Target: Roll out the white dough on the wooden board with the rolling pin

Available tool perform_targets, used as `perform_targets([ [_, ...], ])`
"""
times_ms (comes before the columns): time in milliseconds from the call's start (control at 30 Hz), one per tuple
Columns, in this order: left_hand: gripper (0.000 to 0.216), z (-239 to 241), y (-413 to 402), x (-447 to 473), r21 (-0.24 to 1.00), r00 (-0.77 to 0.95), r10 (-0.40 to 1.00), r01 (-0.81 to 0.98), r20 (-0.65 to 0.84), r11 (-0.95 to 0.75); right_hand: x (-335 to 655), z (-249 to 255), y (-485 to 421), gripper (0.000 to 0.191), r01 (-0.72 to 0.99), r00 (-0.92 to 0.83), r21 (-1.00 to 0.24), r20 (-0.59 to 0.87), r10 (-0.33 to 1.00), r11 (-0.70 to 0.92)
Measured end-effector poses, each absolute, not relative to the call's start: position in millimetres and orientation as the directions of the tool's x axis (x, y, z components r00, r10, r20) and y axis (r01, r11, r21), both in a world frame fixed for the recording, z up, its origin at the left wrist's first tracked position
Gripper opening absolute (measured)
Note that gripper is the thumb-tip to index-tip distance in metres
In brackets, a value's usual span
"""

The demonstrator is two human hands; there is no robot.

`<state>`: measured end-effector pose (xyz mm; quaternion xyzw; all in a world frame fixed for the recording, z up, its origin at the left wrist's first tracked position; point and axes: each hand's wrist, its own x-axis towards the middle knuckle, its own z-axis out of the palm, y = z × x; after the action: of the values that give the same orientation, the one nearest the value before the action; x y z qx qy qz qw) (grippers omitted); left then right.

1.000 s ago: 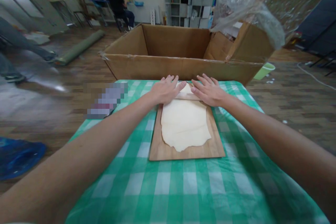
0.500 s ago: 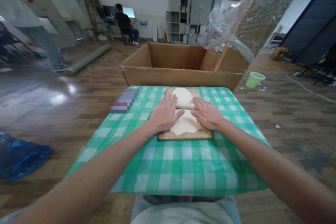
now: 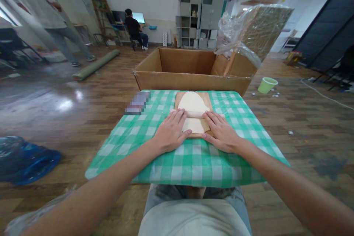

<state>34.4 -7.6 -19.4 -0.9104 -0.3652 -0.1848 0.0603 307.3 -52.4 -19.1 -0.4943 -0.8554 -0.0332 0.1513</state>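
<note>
A flat sheet of pale dough (image 3: 193, 104) lies on a wooden board (image 3: 206, 97) on a table with a green-and-white checked cloth (image 3: 193, 155). A pale rolling pin (image 3: 197, 114) lies across the dough near the board's near end. My left hand (image 3: 170, 132) rests flat with fingers stretched onto the pin's left end. My right hand (image 3: 222, 132) lies flat the same way on the pin's right end. Both palms sit over the board's near edge.
A large open cardboard box (image 3: 190, 67) stands just behind the table, with a plastic-wrapped bundle (image 3: 253, 31) at its right. A blurred flat object (image 3: 137, 103) lies on the cloth's left. A person walks at far left; another sits at a desk. A green cup (image 3: 266, 84) is on the floor.
Both hands have drawn the rolling pin back toward me, from the board's far end to its near end. The view has pulled back and tilted up, so the table looks smaller.
</note>
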Motion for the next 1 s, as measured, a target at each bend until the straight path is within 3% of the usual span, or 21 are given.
perform_targets([
  [200,0.038,2,45,49,0.128,0.679,0.643,0.646,0.356,-0.753,311,-4,-5,0.068,0.857,-0.38,-0.271,0.243,0.892,0.439],
  [333,0.029,-3,80,64,0.191,0.654,0.638,0.622,0.407,-0.759,303,-3,47,0.062,0.918,-0.314,-0.164,0.259,0.913,0.362],
  [533,0.028,-3,91,66,0.2,0.633,0.684,0.664,0.363,-0.721,298,-8,71,0.053,0.853,-0.522,0.089,0.176,0.835,0.514],
  [633,0.022,5,96,69,0.157,0.648,0.705,0.694,0.289,-0.702,298,-14,60,0.055,0.845,-0.534,0.094,0.181,0.826,0.526],
  [833,0.048,-7,84,75,0.078,0.633,0.74,0.745,0.23,-0.662,290,-18,31,0.065,0.924,-0.368,-0.023,0.22,0.903,0.382],
  [1000,0.071,-19,47,68,0.027,0.618,0.739,0.762,0.269,-0.647,282,-15,2,0.075,0.918,-0.366,-0.066,0.248,0.897,0.392],
])
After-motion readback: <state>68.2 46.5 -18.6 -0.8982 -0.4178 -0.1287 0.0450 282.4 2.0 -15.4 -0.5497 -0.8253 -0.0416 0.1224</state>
